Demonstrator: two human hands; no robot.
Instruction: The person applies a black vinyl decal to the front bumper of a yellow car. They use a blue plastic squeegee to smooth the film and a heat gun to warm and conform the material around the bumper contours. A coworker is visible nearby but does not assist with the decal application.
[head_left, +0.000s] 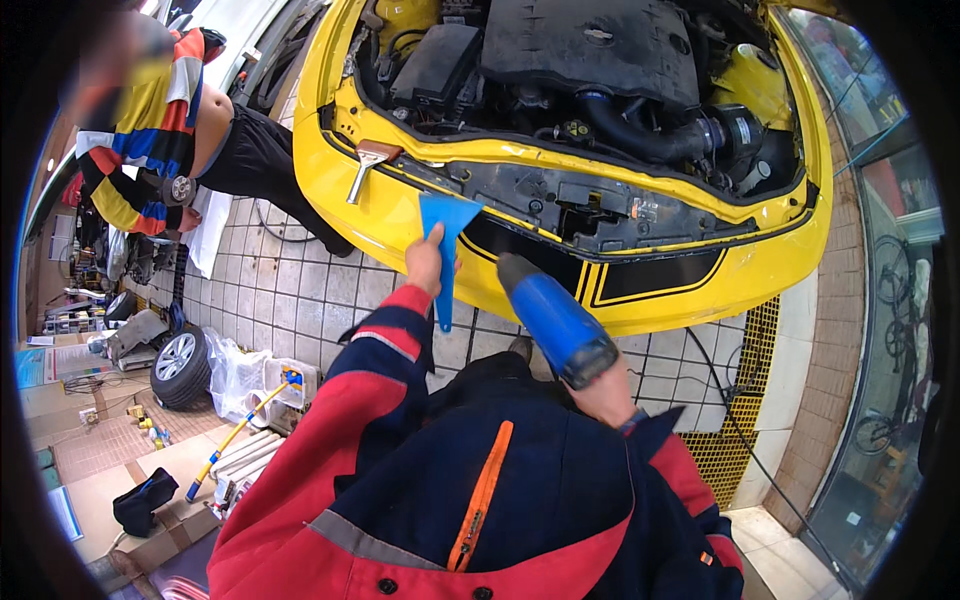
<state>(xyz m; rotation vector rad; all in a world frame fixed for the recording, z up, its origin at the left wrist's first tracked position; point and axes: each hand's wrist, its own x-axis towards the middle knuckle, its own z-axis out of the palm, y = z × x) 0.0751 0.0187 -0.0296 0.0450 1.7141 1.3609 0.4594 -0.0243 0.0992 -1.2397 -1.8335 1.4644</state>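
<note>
My left hand (424, 262) is closed round a blue plastic squeegee (447, 214), its wide blade up against the front edge of a yellow car (375, 225). In my right hand (606, 393) is a blue heat gun (556, 325), its dark nozzle pointing at the car's front. Glossy black film panels (662, 277) with yellow outlines cover part of that front, close to the nozzle. Another squeegee (372, 168), with a metal handle and a brown head, lies on the car's front edge to the left.
The open engine bay (590, 50) lies ahead. At the left stands another person (150, 130) in a multicoloured top. A loose wheel (180, 366) and a yellow-blue pole (240, 437) are at lower left. A black cable (725, 405) crosses the floor, right.
</note>
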